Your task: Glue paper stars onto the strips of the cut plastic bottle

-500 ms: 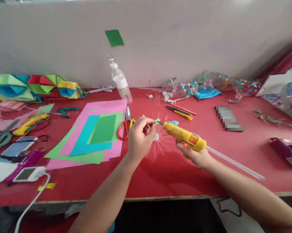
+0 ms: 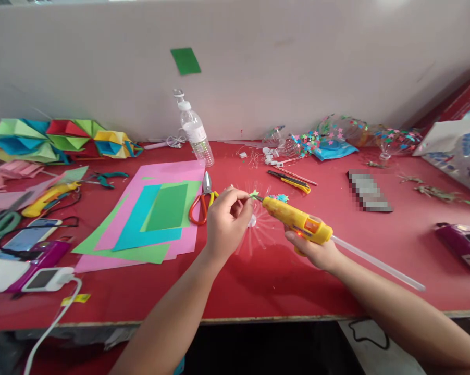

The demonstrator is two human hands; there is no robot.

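My right hand [image 2: 315, 251] grips a yellow glue gun [image 2: 297, 221] with a clear glue stick [image 2: 378, 263] trailing out of its back. The gun's nozzle touches a small green paper star [image 2: 254, 194]. My left hand [image 2: 227, 221] is closed in a pinch, holding that star and a clear plastic piece cut into thin spreading strips [image 2: 254, 229] just above the red table [image 2: 258, 281]. A few small coloured stars [image 2: 281, 198] lie on the table behind the gun.
Stacked pink, green and blue paper sheets [image 2: 157, 216] and orange-handled scissors [image 2: 201, 203] lie to the left. A water bottle [image 2: 195, 130], utility knife [image 2: 292, 180], star-covered plastic pieces [image 2: 336, 133], folded paper shapes [image 2: 59, 138], phones and cables [image 2: 35, 260] ring the table.
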